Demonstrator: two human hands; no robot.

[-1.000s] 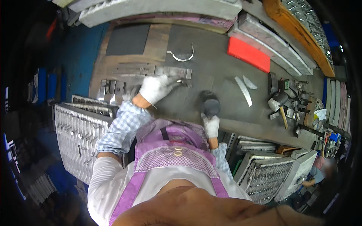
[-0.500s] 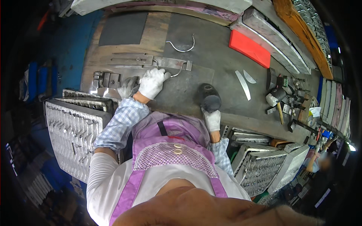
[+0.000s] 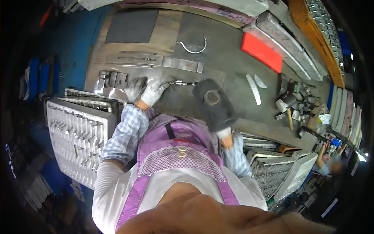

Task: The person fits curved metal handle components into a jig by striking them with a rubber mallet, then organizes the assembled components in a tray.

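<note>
My left hand point(image 3: 156, 90), in a white glove, pinches one end of a thin metal rod piece point(image 3: 183, 83) over the near part of the bench. A crumpled grey glove point(image 3: 134, 89) lies beside that hand. My right hand point(image 3: 224, 133), also gloved in white, grips a black mallet point(image 3: 220, 111) whose big head hides the handle and most of the fingers. The head hangs close to the rod's right end; whether they touch I cannot tell. Beyond my left hand lies a flat metal jig point(image 3: 156, 61) with a slotted bar and an end block.
A curved metal hook point(image 3: 193, 52) lies farther back. To the right are two flat metal blades point(image 3: 254, 89), a red block point(image 3: 261, 52) and a cluster of tools point(image 3: 290, 102). Trays of metal parts point(image 3: 80, 140) stand at the left; more trays point(image 3: 272, 173) stand at the right.
The rod piece has come off the jig and is now nearer me, turned edge-on. My left hand drew back slightly. The mallet rose and swung left toward the rod.
</note>
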